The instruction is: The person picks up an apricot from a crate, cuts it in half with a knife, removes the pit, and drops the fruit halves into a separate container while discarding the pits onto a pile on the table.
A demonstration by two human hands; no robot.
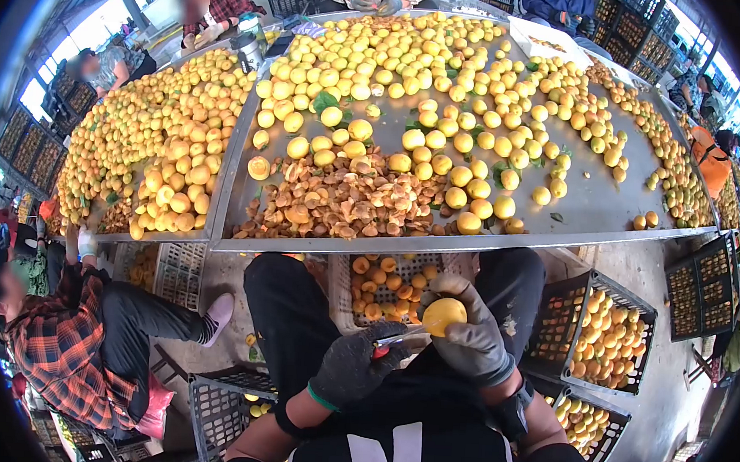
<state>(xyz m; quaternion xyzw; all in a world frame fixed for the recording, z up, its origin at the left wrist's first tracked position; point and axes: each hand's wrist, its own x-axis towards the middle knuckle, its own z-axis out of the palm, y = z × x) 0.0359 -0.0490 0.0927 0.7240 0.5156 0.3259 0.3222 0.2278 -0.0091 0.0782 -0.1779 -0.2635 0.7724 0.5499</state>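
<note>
My left hand (351, 367), in a dark knitted glove, is closed around a small red-handled knife (387, 347) whose metal end points right. A whole yellow apricot (443, 317) is gripped in the fingers of my right hand (480, 344), which wears a grey glove. The knife is just left of and below the fruit, apparently apart from it. Beneath both hands, between my knees, a pale plastic crate (337, 292) holds halved orange apricots (384, 276). A brown heap of apricot pits (347, 197) lies at the near edge of the metal table (608, 213).
Many loose apricots (389, 54) cover the table, whose raised rim is above my knees. To my right stand dark crates of apricots (605, 330); another crate (228, 409) is at lower left. A person in a plaid shirt (75, 348) sits left; others work across the table.
</note>
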